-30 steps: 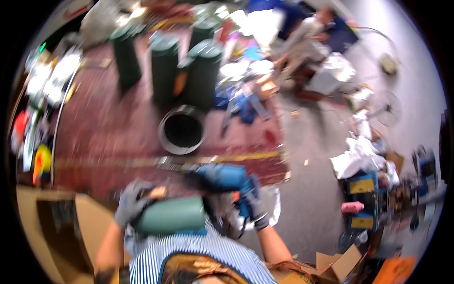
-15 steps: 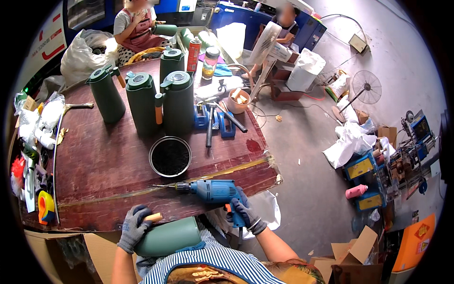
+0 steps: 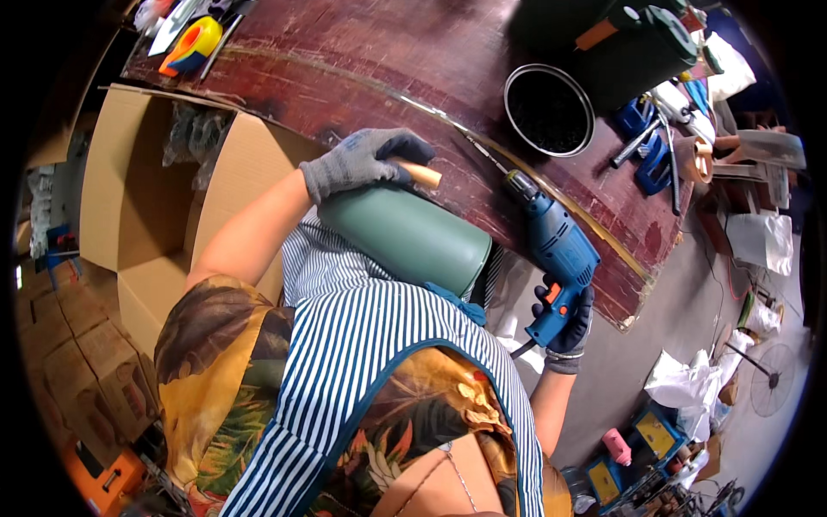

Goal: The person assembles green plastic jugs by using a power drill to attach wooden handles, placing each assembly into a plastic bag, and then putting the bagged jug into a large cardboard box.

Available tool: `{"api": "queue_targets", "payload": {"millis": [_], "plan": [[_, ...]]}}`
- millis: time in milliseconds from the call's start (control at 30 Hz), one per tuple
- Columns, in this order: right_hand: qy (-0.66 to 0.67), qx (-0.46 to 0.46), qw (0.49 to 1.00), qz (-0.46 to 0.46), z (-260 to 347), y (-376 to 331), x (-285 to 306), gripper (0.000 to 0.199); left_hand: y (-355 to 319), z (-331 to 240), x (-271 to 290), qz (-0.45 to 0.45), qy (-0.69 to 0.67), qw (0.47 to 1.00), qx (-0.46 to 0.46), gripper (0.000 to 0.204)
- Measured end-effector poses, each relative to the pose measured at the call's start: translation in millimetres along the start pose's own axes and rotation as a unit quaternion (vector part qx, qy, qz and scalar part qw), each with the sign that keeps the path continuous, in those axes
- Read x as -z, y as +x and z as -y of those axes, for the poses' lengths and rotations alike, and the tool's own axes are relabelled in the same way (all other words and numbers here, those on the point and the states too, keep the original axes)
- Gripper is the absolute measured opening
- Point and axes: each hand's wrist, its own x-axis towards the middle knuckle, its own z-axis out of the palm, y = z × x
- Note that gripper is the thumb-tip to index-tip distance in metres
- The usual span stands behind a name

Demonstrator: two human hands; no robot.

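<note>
A dark green jug body (image 3: 409, 237) lies on its side across my lap, against the striped apron. My left hand (image 3: 362, 164), in a grey glove, is closed round its light wooden handle (image 3: 420, 175), whose end sticks out past the fingers. My right hand (image 3: 573, 323), gloved too, grips a blue electric drill (image 3: 562, 241) by its pistol grip, near the orange trigger. The long thin bit (image 3: 484, 151) points away over the table edge, apart from the jug. Beyond the drill stands a round tin of black bits (image 3: 550, 110).
The dark red table (image 3: 345, 52) carries more green jugs (image 3: 637, 65), hammers (image 3: 642, 142), blue clamp-like tools (image 3: 656, 168) and a yellow-orange tape roll (image 3: 194, 43). An open cardboard box (image 3: 133, 177) stands at my left. A pink bottle (image 3: 617, 446) is at lower right.
The view has swung down and turned, so the table now sits higher and slanted. Both hands keep their hold on the jug handle and the drill.
</note>
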Motion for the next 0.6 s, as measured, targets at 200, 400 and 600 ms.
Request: {"api": "queue_targets", "payload": {"millis": [200,400,600], "plan": [[-0.063,-0.013,0.992,-0.113,16.2,-14.2,-5.1,0.054,-13.7,7.5,-6.9,-0.027,-0.042,0.999,0.022,0.049],[-0.07,-0.057,0.991,-0.1,35.1,-30.1,4.1,0.055,-10.4,-3.1,-8.2,-0.042,0.035,0.998,0.015,0.045],[-0.045,-0.088,0.988,-0.115,48.6,-49.4,21.4,0.055,-11.7,-2.2,-7.2,-0.046,0.029,0.998,0.015,0.042]]}}
